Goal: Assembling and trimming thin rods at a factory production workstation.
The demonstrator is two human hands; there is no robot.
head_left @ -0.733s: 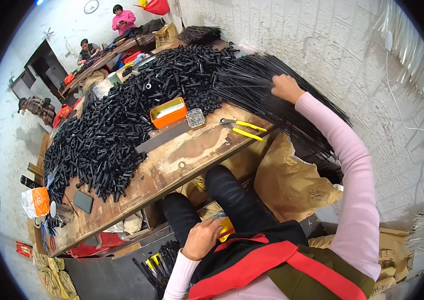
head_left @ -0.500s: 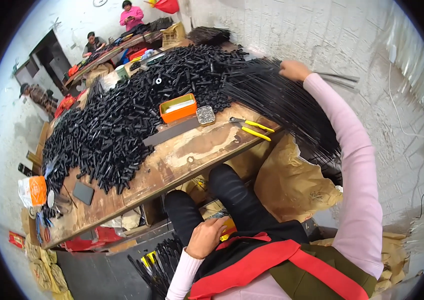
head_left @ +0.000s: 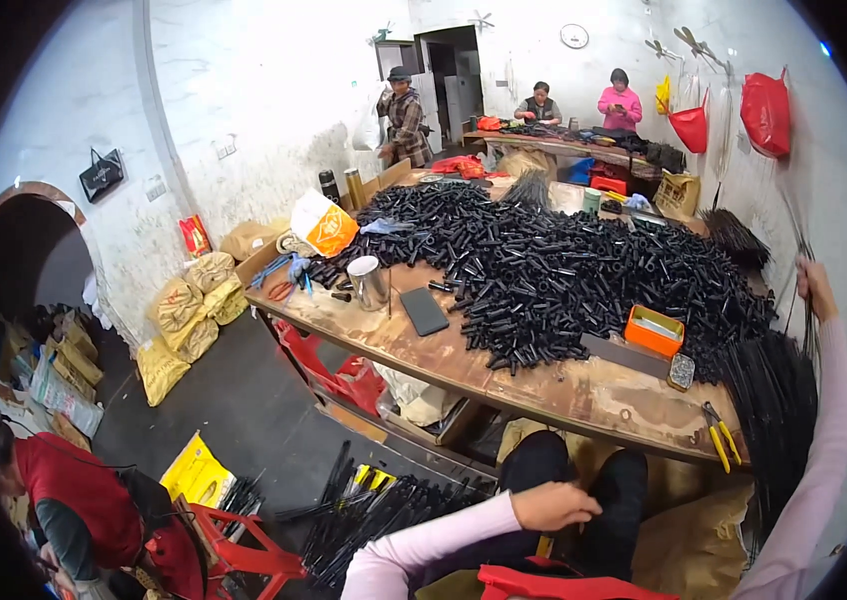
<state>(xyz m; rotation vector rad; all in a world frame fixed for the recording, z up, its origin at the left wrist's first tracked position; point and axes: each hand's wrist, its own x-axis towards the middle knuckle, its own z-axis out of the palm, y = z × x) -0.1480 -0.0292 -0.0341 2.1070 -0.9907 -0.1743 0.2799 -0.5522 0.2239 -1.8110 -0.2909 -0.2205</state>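
Observation:
At the far right, my right hand [head_left: 819, 288] is closed around a few thin dark rods [head_left: 792, 210]. They stand nearly upright and stick out above and below the fist. Just below it, a thick bundle of long thin black rods [head_left: 772, 400] hangs over the table's right end. My left hand [head_left: 552, 507] is over my lap, its fingers curled together; whether anything is in them is hidden. In front of me, a big heap of short black tubes [head_left: 564, 265] covers much of the wooden table [head_left: 544, 393].
On the table are yellow-handled pliers [head_left: 720, 437], an orange box [head_left: 655, 331], a small tin of metal bits [head_left: 682, 372], a dark flat slab [head_left: 425, 311] and a metal cup [head_left: 369, 283]. Black rod-like pieces [head_left: 374, 525] lie on the floor. A person in red [head_left: 109, 510] is at lower left; others are further back.
The view has swung left, bringing in the doorway and the person in red. My right hand has lifted thin rods upright from a sideways slant. My left hand remains over my lap.

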